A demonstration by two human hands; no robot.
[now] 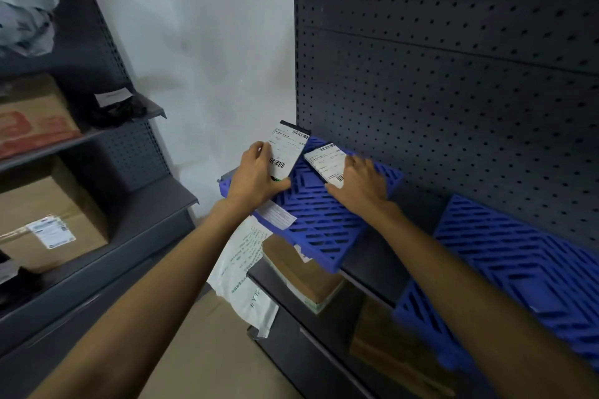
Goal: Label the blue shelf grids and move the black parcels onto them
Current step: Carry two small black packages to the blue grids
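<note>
A blue shelf grid [319, 220] lies on the dark shelf before a pegboard back wall. My left hand [256, 176] grips a black parcel [287, 152] with a white barcode label, tilted up at the grid's far left corner. A second black labelled parcel [327, 163] lies flat on the grid; my right hand [361, 185] rests on it with fingers spread. A white label [278, 215] sticks to the grid's front left edge. Another blue grid [518, 266] lies further right on the same shelf.
Below the shelf sit cardboard boxes [303, 275] and a white plastic mailer [246, 272]. A second shelving unit on the left holds cardboard boxes [48, 220], a black labelled parcel [116, 105] and pale bags at the top. A white wall [201, 42] shows between the units.
</note>
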